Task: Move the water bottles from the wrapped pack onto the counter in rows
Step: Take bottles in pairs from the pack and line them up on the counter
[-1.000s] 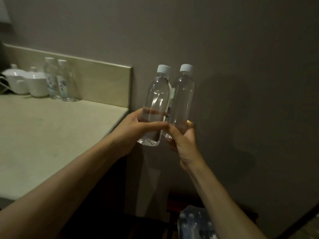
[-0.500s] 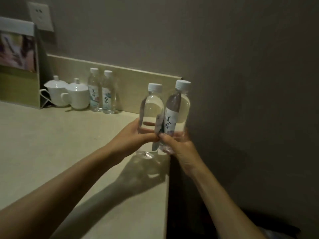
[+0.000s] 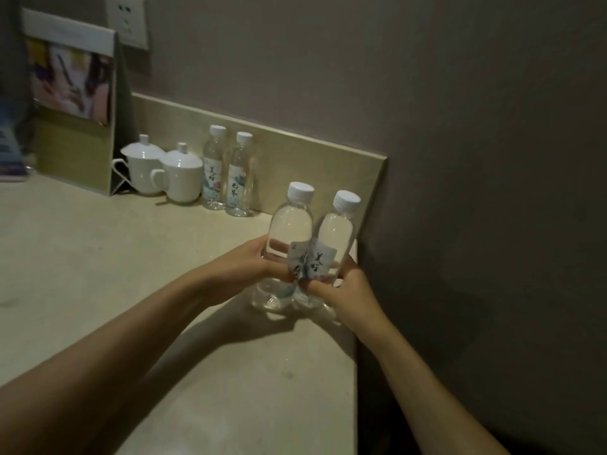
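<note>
Your two forearms reach forward and converge over the right end of the counter (image 3: 98,274), wrists nearly meeting in front of you. Your left hand (image 3: 249,267) is wrapped around the lower body of the left bottle (image 3: 289,231), thumb toward you and fingers curling round the far side, visible through the clear plastic. Your right hand (image 3: 345,290) is clamped on the lower part of the right bottle (image 3: 338,234), thumb pressing across its front just below the label and the fingers behind. The two held bottles stand upright and touch each other along their sides, labels meeting in the middle, white caps up. Their bases sit at or just above the counter surface, close to its right edge beside the dark wall (image 3: 476,192); you cannot tell whether they actually rest on it. Both arms are bare and extended, the left coming in low from the bottom left corner, the right rising from the bottom right. Farther back, against the backsplash (image 3: 312,152), two more labelled bottles (image 3: 226,172) already stand side by side, touching. Left of them sit two white lidded cups (image 3: 164,172), and beyond those a standing card display (image 3: 72,103) below a wall socket (image 3: 126,21).
</note>
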Available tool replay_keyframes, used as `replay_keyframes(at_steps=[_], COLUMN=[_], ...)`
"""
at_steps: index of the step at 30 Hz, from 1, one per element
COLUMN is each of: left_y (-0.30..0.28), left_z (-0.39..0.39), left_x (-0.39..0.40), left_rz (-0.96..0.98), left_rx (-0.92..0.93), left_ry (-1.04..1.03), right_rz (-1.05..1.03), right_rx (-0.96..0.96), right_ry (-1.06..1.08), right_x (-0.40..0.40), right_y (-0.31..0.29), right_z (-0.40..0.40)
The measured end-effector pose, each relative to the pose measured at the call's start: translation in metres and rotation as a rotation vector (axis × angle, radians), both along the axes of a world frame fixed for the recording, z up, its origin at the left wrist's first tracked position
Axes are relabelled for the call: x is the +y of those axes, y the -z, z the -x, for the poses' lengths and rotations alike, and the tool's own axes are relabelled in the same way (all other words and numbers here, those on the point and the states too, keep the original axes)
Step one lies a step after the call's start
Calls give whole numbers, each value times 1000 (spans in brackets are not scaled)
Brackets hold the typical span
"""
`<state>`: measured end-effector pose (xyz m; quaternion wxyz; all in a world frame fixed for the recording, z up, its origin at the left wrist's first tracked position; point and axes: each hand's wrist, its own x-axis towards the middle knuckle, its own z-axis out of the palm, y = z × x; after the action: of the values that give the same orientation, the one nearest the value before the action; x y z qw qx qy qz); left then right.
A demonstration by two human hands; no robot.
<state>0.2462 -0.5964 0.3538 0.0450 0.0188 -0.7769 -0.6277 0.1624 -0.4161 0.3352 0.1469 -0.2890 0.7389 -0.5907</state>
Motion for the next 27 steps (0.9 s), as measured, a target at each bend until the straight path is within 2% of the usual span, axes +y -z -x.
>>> replay_keyframes(at_steps=[7,9,12,14,19,27], left_y=[10,9,8,8,12,10], left_z=[-1,-1,-1,0,7,25], left_x=[-10,-10,-13,-14,-20,-52], left_rz=[9,95,326,392,327,290], left_rx=[7,3,16,46,90,100], left_ry=[-37,-80,-121,-149,-342,-323], right_rz=[-68,-82,-111,-114,-60,-98], right_rx=[65,90,130,148,122,98], right_ry=[-76,-85,-55,-14,-2,109], right_x=[-9,-14,-17,-16,-20,-59], right_y=[7,7,5,4,6,3], right_z=[7,9,7,7,11,22])
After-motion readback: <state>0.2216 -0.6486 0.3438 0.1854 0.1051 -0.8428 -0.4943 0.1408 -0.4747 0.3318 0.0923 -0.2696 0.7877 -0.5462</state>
